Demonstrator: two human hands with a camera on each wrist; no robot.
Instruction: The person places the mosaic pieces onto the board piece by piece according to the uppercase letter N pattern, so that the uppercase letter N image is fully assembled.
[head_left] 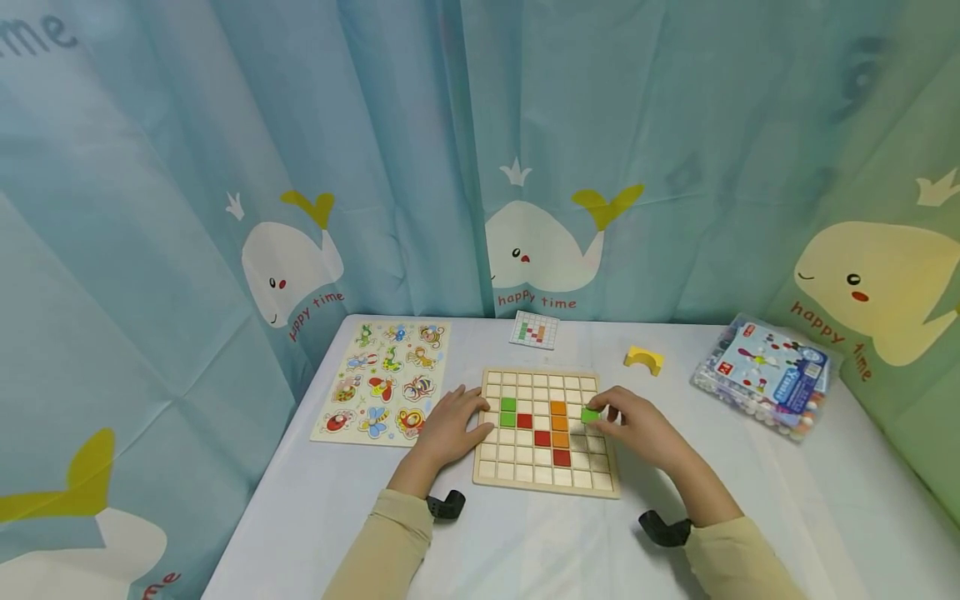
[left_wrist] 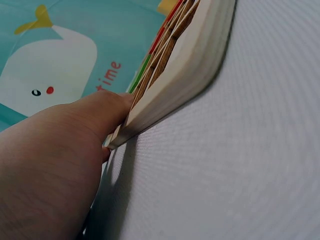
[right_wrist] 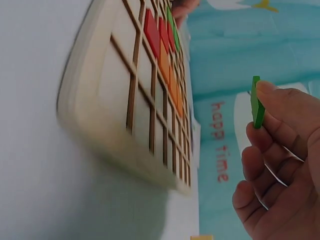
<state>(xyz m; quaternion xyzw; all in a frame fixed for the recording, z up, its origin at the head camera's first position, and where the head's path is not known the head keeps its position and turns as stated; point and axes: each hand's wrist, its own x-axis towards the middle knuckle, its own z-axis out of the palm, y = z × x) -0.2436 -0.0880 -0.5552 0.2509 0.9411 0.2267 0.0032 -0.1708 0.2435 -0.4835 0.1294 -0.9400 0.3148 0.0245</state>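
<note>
A wooden grid board (head_left: 506, 471) lies flat on the white table. On its left part sit two green tiles (head_left: 508, 412); red tiles (head_left: 542, 438) step down diagonally, beside a column of orange tiles (head_left: 559, 422). My left hand (head_left: 447, 429) rests at the board's left edge, its thumb (left_wrist: 112, 111) touching the rim in the left wrist view. Over the board's right side, my right hand (head_left: 637, 425) pinches a green tile (right_wrist: 257, 104) between thumb and index finger. In the right wrist view that tile is raised clear of the grid, and the other fingers are loosely bent.
Behind the board lies a small pattern card (head_left: 535, 331). An insect puzzle board (head_left: 390, 379) is at the left. A yellow arch block (head_left: 643, 361) and a clear box of beads (head_left: 767, 375) are on the right. A whale-print curtain (head_left: 420, 167) hangs behind the table.
</note>
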